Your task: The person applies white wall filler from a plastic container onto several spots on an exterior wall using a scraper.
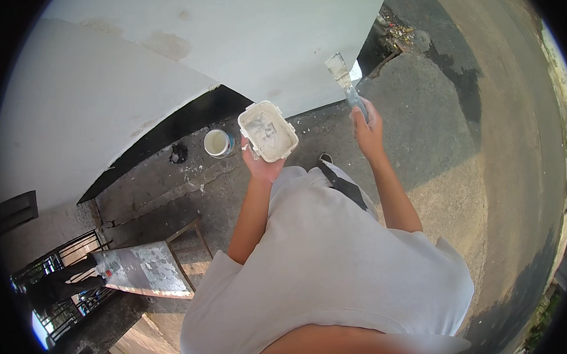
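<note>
My left hand point(264, 167) is closed around the underside and near edge of a white rectangular plastic tub point(287, 122). Its open top faces up, and pale filler coats the inside. White smears mark the fingers of this hand. To the right, my right hand point(368, 126) grips the grey handle of a putty knife point(342, 75), raised with its broad blade pointing up and away. Pale filler covers much of the blade. The knife is apart from the tub, and behind it stands a smooth pale wall point(278, 44).
A white bucket point(217, 142) stands on the ground left of the tub, beside a dark lump point(178, 153). A paint-splattered metal table point(142, 269) is at lower left, with a person's dark-clothed legs point(60, 285) by it. Rubble point(396, 33) lies past the wall's right edge.
</note>
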The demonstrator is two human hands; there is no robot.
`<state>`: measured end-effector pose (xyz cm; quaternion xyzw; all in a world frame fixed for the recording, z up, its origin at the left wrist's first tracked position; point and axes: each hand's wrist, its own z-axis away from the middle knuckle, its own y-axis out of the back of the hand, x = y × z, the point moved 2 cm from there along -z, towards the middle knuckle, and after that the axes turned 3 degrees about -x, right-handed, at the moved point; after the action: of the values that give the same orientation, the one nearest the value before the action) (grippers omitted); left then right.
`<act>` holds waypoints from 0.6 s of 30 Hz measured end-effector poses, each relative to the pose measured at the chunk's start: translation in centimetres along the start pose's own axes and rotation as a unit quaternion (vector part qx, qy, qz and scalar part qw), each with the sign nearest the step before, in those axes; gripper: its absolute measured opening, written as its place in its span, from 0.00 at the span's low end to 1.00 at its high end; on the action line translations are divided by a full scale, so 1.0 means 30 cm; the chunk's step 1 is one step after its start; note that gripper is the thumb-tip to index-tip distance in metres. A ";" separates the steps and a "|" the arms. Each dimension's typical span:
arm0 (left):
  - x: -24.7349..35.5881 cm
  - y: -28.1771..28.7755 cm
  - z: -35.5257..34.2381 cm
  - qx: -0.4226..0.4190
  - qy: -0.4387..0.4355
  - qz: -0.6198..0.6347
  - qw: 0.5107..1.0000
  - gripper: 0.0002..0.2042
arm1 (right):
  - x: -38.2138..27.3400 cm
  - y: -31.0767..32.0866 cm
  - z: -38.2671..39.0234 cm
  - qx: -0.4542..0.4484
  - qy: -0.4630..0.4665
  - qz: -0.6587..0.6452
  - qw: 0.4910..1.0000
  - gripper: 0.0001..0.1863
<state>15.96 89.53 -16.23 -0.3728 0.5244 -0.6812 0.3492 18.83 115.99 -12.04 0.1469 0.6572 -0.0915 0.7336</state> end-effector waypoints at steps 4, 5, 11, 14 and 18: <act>-0.008 -0.034 -0.023 0.025 0.004 0.000 1.000 0.34 | -0.176 -0.016 0.135 -0.046 -0.089 -0.138 0.985 0.17; -0.009 -0.039 -0.031 0.030 -0.003 0.000 1.000 0.34 | -0.217 -0.022 0.159 -0.068 -0.090 -0.092 0.989 0.15; -0.039 -0.117 -0.056 0.015 -0.069 -0.083 0.994 0.36 | -0.225 -0.026 0.143 -0.120 0.003 0.129 0.984 0.13; -0.057 -0.127 -0.049 0.048 -0.056 -0.178 0.981 0.37 | -0.237 -0.001 0.135 -0.118 0.030 0.194 0.973 0.12; -0.074 -0.109 -0.053 0.049 -0.056 -0.205 0.976 0.37 | -0.287 0.037 0.139 -0.123 0.042 0.276 0.952 0.11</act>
<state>15.34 92.85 -13.62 -0.4919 0.3824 -0.7416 0.2488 22.06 115.12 -3.02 0.2344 0.6276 0.2023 0.7143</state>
